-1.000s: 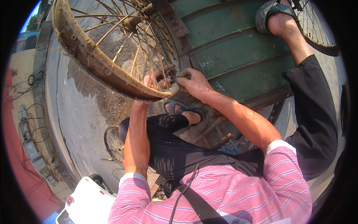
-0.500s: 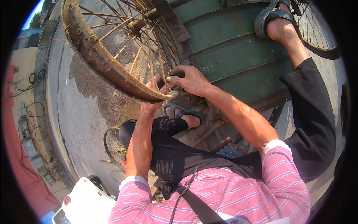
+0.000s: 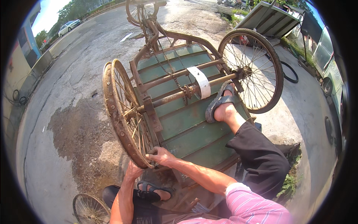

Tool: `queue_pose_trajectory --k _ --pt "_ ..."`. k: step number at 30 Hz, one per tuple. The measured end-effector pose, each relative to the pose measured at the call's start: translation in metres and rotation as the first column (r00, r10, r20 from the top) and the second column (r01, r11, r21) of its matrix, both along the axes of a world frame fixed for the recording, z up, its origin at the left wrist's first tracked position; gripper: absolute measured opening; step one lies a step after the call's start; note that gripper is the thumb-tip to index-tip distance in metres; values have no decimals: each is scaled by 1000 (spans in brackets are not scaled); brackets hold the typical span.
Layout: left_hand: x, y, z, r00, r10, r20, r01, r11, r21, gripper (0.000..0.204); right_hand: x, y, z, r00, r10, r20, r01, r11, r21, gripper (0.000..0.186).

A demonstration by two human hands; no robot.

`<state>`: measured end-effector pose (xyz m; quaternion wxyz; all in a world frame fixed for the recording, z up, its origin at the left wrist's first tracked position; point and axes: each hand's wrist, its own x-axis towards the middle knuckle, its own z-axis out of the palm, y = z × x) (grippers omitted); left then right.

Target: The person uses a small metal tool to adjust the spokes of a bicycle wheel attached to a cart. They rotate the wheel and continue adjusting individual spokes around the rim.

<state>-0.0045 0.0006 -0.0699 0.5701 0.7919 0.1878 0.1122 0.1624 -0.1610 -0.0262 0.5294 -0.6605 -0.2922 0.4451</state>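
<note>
An upended green tricycle cart has a rusty, spoked wheel on its left, with no tyre visible. My right hand is closed at the spokes beside the lower rim, thumb and fingers pinched; whatever they hold is too small to make out. Just below, my left hand reaches up to the underside of that rim, its fingers mostly hidden behind it. My right sandalled foot rests on the cart near the axle, which carries a chain and a white band.
A tyred wheel is at the cart's right and a loose wheel lies lower left. Farther back are a frame with front wheel, a panel, a black tyre and a car; a wall edges the left.
The view has lifted from the close work to take in the whole cart and the street beyond. Both hands remain at the lower rim of the left wheel.
</note>
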Motion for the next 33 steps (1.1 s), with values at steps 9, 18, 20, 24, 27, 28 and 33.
queue_pose_trajectory --k 9,18,20,24,27,28,33 --pt "-5 -27 74 1000 10 -22 -10 1000 -1 21 11 -5 20 981 188 -46 -190 981 -49 57" --pt "-4 -22 55 980 197 2 -191 954 -232 25 20 -3 29 941 333 56 -329 941 -79 58" --pt "1 -20 38 958 282 51 -276 956 -93 24 22 -3 26 935 342 94 -335 938 -84 56" --pt "13 -2 -8 938 324 121 -343 916 207 24 18 0 29 940 324 104 -317 945 -79 53" --pt "24 -9 8 940 319 118 -326 944 41 26 17 -3 27 938 322 127 -313 946 -89 50" --pt "30 -18 13 943 310 124 -301 950 -82 26 20 -10 27 938 324 124 -312 944 -102 49" --pt "56 25 -84 768 576 280 -205 635 -744 19 20 6 27 924 364 118 -363 931 -35 48"
